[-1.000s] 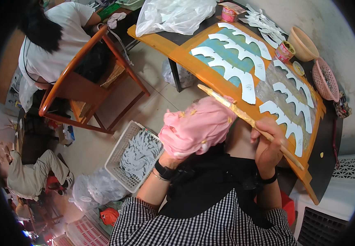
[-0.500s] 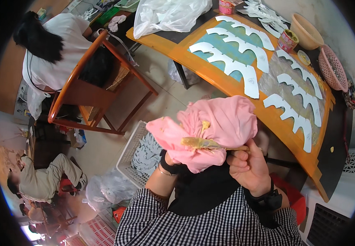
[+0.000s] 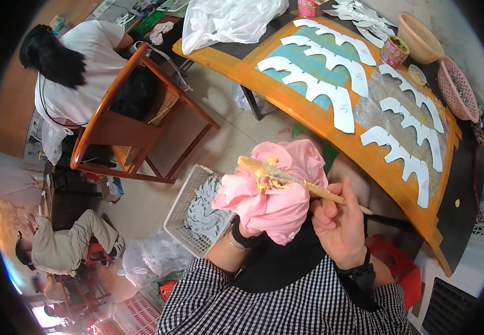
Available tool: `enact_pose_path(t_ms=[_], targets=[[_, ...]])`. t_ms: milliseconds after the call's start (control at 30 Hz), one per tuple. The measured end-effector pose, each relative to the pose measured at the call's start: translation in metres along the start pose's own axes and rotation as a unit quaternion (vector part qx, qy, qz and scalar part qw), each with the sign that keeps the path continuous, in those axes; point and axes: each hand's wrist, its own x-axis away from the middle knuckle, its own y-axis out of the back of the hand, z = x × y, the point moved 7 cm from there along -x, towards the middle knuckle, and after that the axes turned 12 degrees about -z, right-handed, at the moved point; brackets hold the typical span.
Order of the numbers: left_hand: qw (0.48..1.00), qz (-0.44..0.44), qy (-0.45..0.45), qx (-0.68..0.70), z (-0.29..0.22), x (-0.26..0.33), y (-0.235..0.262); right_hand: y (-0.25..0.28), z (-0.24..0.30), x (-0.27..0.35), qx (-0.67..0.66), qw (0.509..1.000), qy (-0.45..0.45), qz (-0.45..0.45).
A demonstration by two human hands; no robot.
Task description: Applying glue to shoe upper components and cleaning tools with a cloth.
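— Cloth first: what's that pink cloth [image 3: 275, 192] doing?
— It's bunched over the left hand [image 3: 253, 223], which is buried inside it, so I can't tell how its fingers sit. It hangs above the white basket [image 3: 197, 209], beside the orange board [image 3: 331, 128].
— And the right hand [image 3: 339, 226]?
— Raised at chest height, fingers pinched shut around a glue-caked stick [image 3: 295, 180], whose tip lies across the cloth.

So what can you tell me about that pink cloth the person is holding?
The crumpled pink cloth looks soft and bunched into a loose ball, wrapped over the left hand above the lap. A thin wooden brush, smeared with yellowish paste, lies across its top, gripped by the right hand.
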Motion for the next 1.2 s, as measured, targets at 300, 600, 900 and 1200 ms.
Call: enact_pose_path(t_ms=[300,600,900,1200], targets=[[0.998,0.040,0.011,0.044,0.007,0.006,-0.023,-0.020,0.039,0.016,0.228,0.850,0.409,0.240],[0.990,0.102,0.016,0.095,0.013,0.033,-0.056,-0.027,0.075,0.008,0.300,0.744,0.570,0.180],[0.978,0.142,0.015,0.151,-0.026,-0.040,-0.054,-0.005,0.059,0.002,0.156,0.923,0.297,0.189],[0.960,0.194,0.031,0.197,-0.045,-0.032,-0.060,-0.002,0.022,0.000,-0.052,0.991,-0.097,0.069]])
